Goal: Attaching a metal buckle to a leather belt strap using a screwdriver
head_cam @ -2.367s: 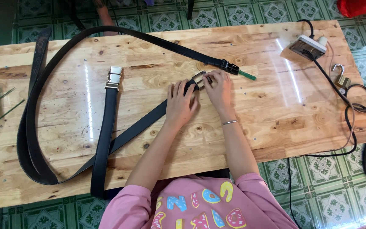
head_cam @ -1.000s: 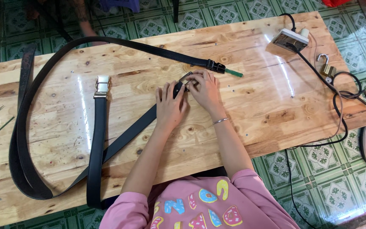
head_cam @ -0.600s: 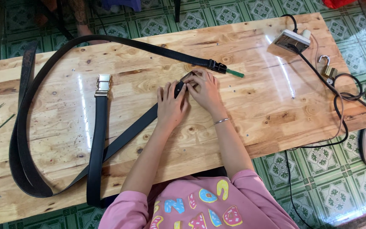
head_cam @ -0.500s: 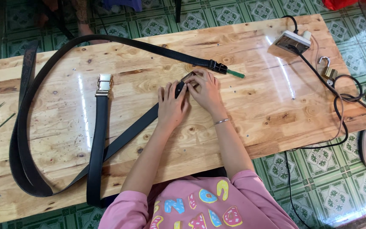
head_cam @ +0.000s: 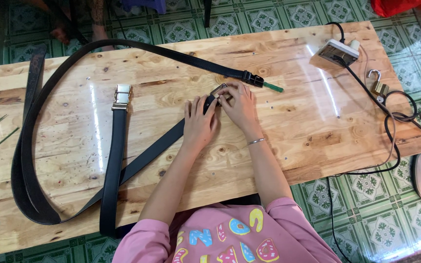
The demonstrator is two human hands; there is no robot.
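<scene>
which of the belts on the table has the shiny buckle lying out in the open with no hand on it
The belt with the silver buckle, left of both hands, running straight toward the near table edge. The other belt's buckle sits under the left hand and right hand.

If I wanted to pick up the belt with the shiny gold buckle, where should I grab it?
Probably grab the black belt on the flat strap just below its gold buckle, coming straight down from above. The strap lies flat and straight on the wooden table, and that part is free, so fingers can pinch its two long edges. Both hands are busy at another belt's end.
</scene>
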